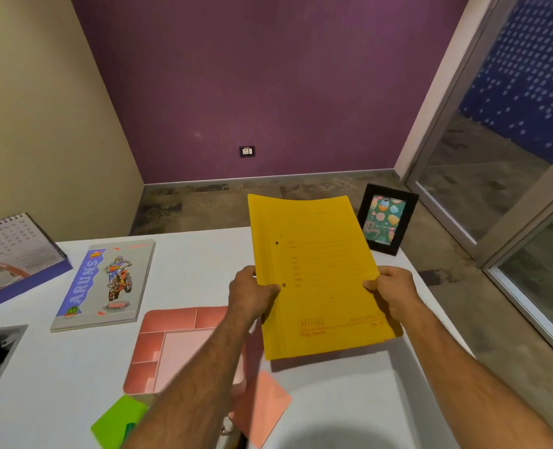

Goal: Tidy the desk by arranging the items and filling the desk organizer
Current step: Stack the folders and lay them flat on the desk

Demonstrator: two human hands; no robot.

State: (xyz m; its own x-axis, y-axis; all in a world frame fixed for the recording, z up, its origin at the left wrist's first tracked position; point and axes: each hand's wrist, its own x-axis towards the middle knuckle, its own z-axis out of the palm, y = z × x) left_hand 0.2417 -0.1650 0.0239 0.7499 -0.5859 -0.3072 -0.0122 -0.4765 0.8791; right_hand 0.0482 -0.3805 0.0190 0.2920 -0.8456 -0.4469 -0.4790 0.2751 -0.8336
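Both hands grip the yellow file folder [320,280] by its side edges — left hand [252,291] and right hand [391,288] closed on it — holding it above the desk [187,270] toward the far right corner. The pink desk organizer [168,348] sits near the front edge. Judging by this, the arranging step is underway — next, the folder needs a flat, squared resting place.

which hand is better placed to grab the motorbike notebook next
Left. The left hand grips the yellow folder's near-left edge, nearer the notebook; the right hand is across the folder.
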